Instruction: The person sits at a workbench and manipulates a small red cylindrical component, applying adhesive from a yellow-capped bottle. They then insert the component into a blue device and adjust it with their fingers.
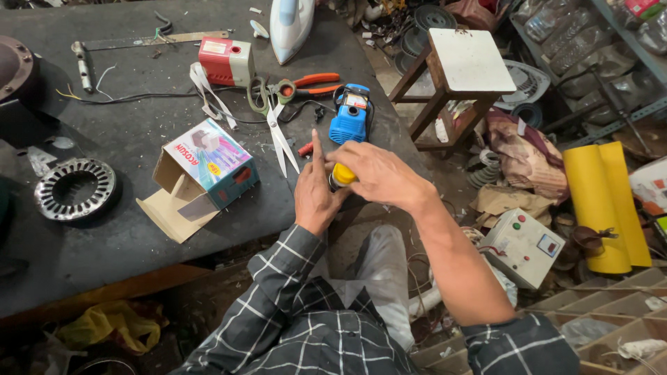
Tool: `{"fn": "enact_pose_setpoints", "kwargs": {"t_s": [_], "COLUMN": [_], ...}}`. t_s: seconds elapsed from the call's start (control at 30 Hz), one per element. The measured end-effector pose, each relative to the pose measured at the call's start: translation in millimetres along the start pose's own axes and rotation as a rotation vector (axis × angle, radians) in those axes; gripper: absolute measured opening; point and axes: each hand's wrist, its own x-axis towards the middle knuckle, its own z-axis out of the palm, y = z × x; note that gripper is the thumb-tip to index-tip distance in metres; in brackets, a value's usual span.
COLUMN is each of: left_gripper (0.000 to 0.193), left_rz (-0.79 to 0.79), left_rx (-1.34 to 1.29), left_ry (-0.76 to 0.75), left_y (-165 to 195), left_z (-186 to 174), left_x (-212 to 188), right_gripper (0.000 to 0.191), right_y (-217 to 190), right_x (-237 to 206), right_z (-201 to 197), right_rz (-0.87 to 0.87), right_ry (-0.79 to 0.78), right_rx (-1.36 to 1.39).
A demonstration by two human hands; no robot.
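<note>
— What have I got in the hands?

— A small yellow-handled tool [342,175], at the near edge of the table [125,229]. My right hand [379,177] is closed over it from above; my left hand [314,191] rests against it from the left, palm in, index finger pointing straight up.

— Can you see the whole tool?

— No. Only a yellow stub with a dark end shows between the palms; the rest is buried under my right fingers, so I cannot tell what kind of tool it is.

— What sits around it?

— Just beyond my hands lies a blue power tool [349,114], its cord partly behind it. To its left are scissors [274,121], blades towards me, and orange-handled pliers [313,85] beside them. Further left an open cardboard box [205,173] lies on its side, flap spread out. A metal stator ring [75,189] sits well apart on the left. A red-and-white device [226,61] and a clothes iron [290,24], cut off by the top edge, stand at the far side.

— And to the right?

— A wooden stool [462,73], a yellow roll [604,205] and a grey control box [522,246] among floor clutter.
</note>
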Motion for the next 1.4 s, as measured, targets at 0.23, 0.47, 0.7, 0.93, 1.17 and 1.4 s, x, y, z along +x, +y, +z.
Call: {"fn": "enact_pose_setpoints", "kwargs": {"t_s": [0.23, 0.47, 0.7, 0.93, 1.17, 1.4], "left_gripper": [0.131, 0.133, 0.127, 0.132, 0.131, 0.133], "left_rz": [0.035, -0.126, 0.05, -0.027, 0.05, 0.041], "left_rx": [-0.033, 0.039, -0.019, -0.008, 0.012, -0.023], "left_ry": [0.011, -0.054, 0.012, -0.02, 0.01, 0.007], "left_y": [2.2, 6.2, 0.0, 6.4, 0.9, 3.6], "left_z": [-1.6, -2.8, -1.3, -2.2, -1.5, -1.7], "left_x": [0.3, 1.9, -1.5, 0.6, -0.8, 0.7], "right_gripper": [0.039, 0.04, 0.052, 0.035, 0.045, 0.035], "right_y": [0.0, 4.6, -2.7, 8.3, 3.6, 10.7], "right_x": [5.2, -6.1, 5.0, -5.2, -0.4, 2.5], "right_z": [7.3, 6.7, 3.9, 1.3, 2.0, 5.6], "right_rz": [0.303, 0.016, 0.408, 0.04, 0.095, 0.243], "right_ry": [-0.106, -0.014, -0.198, -0.051, -0.019, -0.144], "right_rx": [-0.311, -0.159, -0.361, -0.134, -0.14, -0.305]}}
